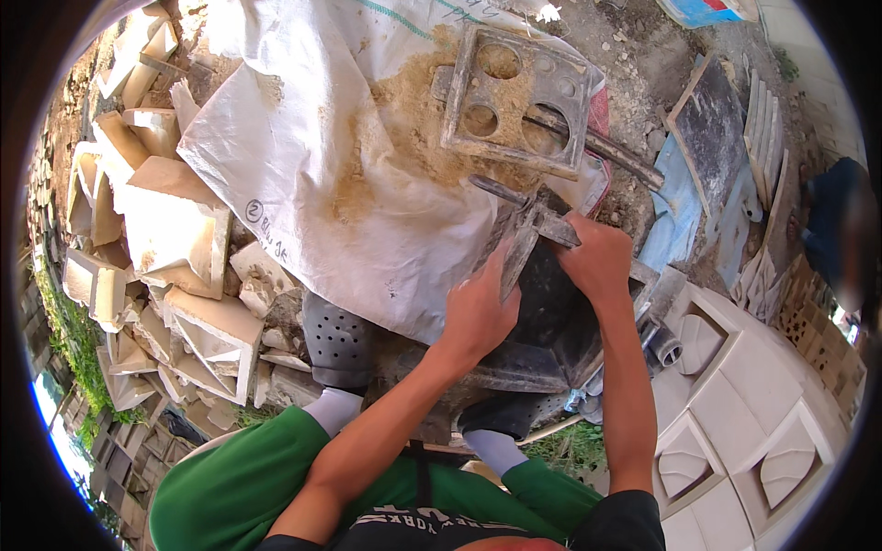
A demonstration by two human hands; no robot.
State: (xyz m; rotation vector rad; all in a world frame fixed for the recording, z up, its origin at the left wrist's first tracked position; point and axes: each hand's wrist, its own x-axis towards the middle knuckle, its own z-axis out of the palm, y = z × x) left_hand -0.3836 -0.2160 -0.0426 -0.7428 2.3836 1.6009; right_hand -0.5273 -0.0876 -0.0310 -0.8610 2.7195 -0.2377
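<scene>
While both bare forearms reach up from the lower edge and converge near the middle of the view, the left hand [476, 308] and right hand [597, 257] meet on a grey, mortar-crusted metal tool [525, 230]. The left arm runs diagonally up and to the right, its hand closed around the tool's lower part with the thumb lying along it. The right arm rises almost straight up, its hand clamped on the tool's upper right end. The two hands sit close together but do not touch.

The tool is narrow and flat, made of crossed metal bars. Its long axis slants from lower left, at the left hand, up toward the upper right, and a thin bar sticks out to the upper left. It is dull grey, rough and caked with dried grit.

Just below the hands sits a dark, bowl-like black container [551, 340]. Above them a square metal mould frame [514, 96] with round holes lies on a white woven sack [312, 147] dusted with tan sand. Pale cast blocks [184, 239] are heaped at the left, and more pale moulded blocks [753, 413] lie at the lower right. Grey perforated shoes [338, 340] and green trousers [230, 487] show at the bottom.
</scene>
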